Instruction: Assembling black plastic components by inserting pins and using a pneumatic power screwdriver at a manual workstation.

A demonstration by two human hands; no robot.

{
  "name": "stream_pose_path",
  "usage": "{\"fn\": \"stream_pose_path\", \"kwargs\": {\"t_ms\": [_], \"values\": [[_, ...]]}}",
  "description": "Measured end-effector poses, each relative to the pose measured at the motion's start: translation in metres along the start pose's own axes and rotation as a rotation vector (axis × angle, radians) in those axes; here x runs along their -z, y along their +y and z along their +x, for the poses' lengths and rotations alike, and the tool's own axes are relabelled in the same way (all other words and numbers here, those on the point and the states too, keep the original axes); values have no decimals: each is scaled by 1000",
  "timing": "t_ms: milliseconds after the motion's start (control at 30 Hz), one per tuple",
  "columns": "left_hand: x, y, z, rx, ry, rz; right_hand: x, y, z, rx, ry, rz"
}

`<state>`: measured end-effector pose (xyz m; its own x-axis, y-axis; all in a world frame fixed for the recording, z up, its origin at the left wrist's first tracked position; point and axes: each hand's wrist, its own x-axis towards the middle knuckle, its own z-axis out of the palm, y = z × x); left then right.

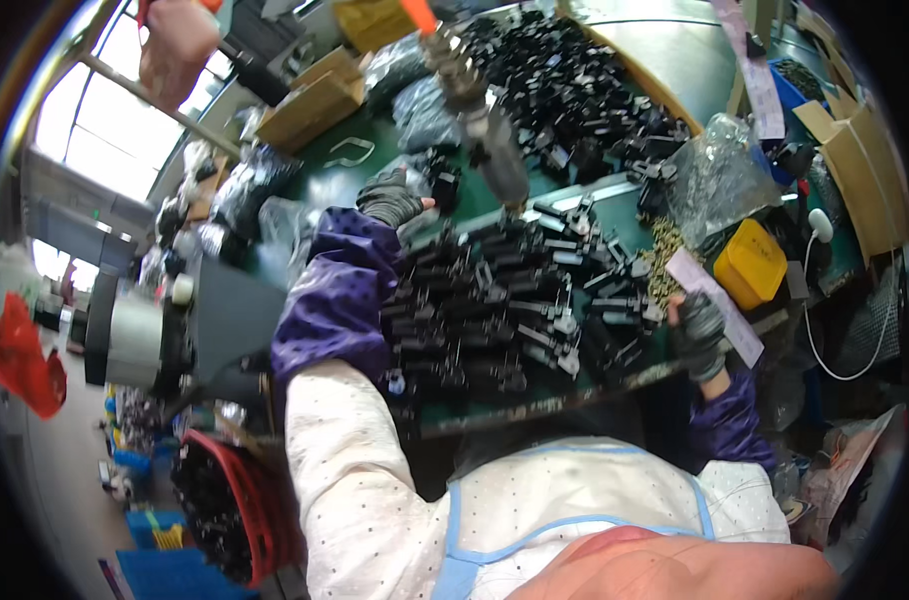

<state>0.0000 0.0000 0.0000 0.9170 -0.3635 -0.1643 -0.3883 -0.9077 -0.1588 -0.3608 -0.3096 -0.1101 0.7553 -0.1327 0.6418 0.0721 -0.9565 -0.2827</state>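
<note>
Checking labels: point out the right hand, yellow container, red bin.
Right hand point(701, 325), head view: middle of the grey-gloved hand.
Yellow container point(752, 266), head view: middle of its visible face.
Red bin point(263, 508), head view: its red wall, near the rim.

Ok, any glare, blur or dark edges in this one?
Head view: the window at upper left is blown out to white; the clear plastic bag at right shows glare; the metal tool at top looks softer than the left hand; corners are black.
</note>
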Motion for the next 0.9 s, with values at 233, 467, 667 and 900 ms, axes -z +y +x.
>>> {"fn": "stream_pose_path", "kwargs": {"t_ms": [233, 467, 667, 900], "values": [[-55, -4, 69, -172, 148, -208, -23, 0, 17, -213, -165, 480], [-41, 53, 84, -269, 62, -209, -8, -3, 19, 26, 24, -73], [-42, 100, 109, -385, 47, -190, -12, -5, 19, 20, 6, -100], [-45, 111, 128, -458, 81, -196, -25, 8, 6, -572, -350, 781]]}}
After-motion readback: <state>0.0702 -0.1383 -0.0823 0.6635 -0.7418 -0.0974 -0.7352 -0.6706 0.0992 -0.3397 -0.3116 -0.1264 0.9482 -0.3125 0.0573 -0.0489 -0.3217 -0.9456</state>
